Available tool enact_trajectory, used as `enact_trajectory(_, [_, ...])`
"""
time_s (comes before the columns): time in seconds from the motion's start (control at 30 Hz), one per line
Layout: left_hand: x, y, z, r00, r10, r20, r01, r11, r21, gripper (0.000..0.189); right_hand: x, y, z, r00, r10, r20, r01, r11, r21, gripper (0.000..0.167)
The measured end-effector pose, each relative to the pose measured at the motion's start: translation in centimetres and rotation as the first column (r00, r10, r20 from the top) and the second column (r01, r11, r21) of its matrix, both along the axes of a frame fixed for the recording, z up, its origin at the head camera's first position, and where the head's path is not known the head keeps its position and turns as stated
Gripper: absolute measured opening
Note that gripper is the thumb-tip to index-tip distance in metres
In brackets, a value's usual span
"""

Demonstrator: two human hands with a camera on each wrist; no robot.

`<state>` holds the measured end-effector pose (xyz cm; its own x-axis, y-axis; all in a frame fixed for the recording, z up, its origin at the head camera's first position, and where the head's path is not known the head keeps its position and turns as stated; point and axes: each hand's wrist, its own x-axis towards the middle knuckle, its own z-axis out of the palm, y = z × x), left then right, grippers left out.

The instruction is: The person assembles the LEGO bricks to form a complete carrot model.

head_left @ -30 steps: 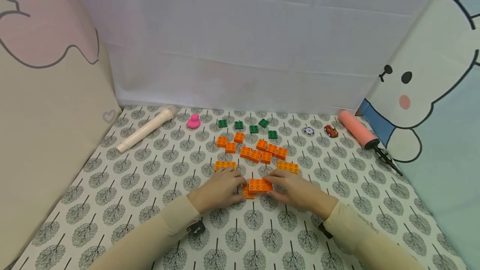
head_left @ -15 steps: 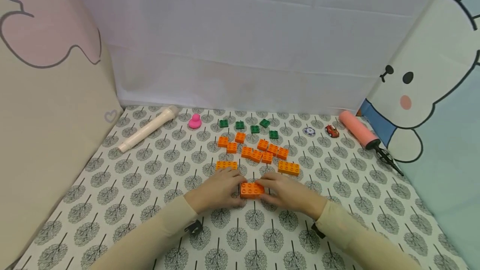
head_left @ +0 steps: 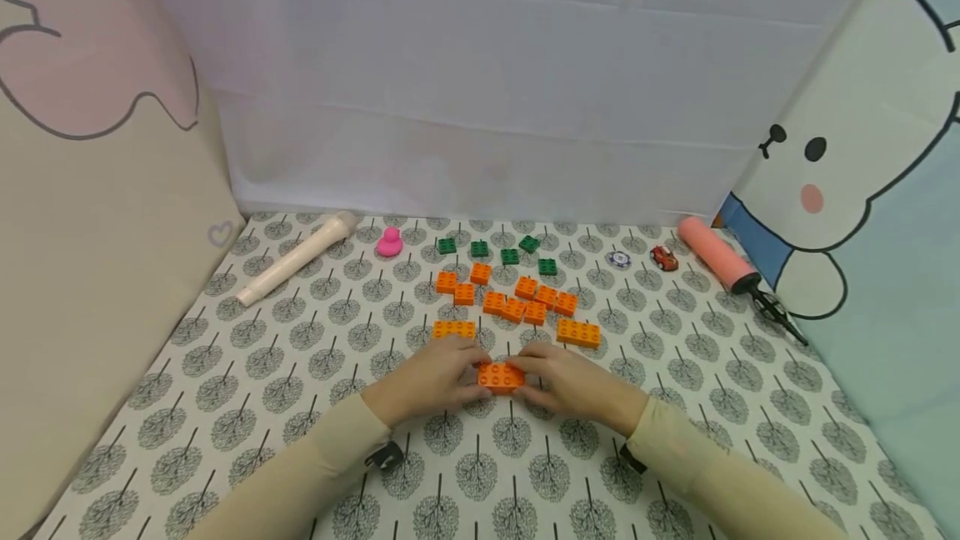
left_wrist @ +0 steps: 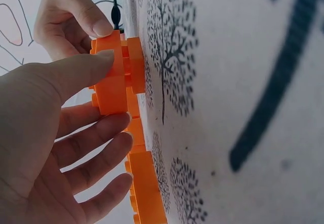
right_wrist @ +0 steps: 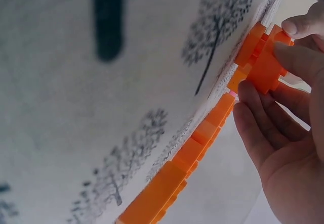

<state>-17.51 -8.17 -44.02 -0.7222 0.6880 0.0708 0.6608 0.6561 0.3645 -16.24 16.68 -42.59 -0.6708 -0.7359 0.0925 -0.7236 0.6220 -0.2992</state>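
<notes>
An orange toy building brick with several studs (head_left: 500,379) is at the front middle of the patterned cloth, between the two hands. My left hand (head_left: 427,382) pinches its left end between thumb and fingers. At the other end my right hand (head_left: 577,383) pinches it too. In the left wrist view the brick (left_wrist: 115,95) sits close over a smaller orange brick (left_wrist: 136,64), with studs showing in the narrow gap between them. The right wrist view shows the same pair, the upper brick (right_wrist: 263,70) offset over the lower brick (right_wrist: 250,45). From above, the lower one is hidden.
Two longer light-orange bricks lie behind the hands, one left (head_left: 453,329), one right (head_left: 578,332). Farther back are several small orange bricks (head_left: 513,309) and green bricks (head_left: 510,257). A pink duck (head_left: 389,242), white tube (head_left: 296,261), red toy car (head_left: 663,257) and pink cylindrical pump (head_left: 716,255) stand behind.
My right hand has brought the larger orange brick left, over the smaller one, which is now covered from above. My left fingers have come onto the larger brick.
</notes>
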Motion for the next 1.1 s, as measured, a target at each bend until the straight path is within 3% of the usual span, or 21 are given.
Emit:
enact_trajectory(0.47, [-0.31,-0.02,0.24,1.000,-0.004,-0.026,0.004,1.000,-0.012,0.045,-0.41,-0.25,0.37,1.000,0.018,-0.026,-0.017,0.999,0.038,0.044])
enact_trajectory(0.9, [-0.59,0.44,0.27,0.997,-0.045,-0.066,0.041,0.998,-0.057,0.043,-0.31,-0.54,0.91,0.999,-0.034,0.043,0.030,0.996,0.085,0.043])
enact_trajectory(1.1, [-0.58,0.58,0.46,0.998,-0.039,-0.040,0.036,0.997,-0.067,0.041,-0.34,-0.51,0.77,0.998,-0.027,0.052,0.024,0.997,0.068,0.042])
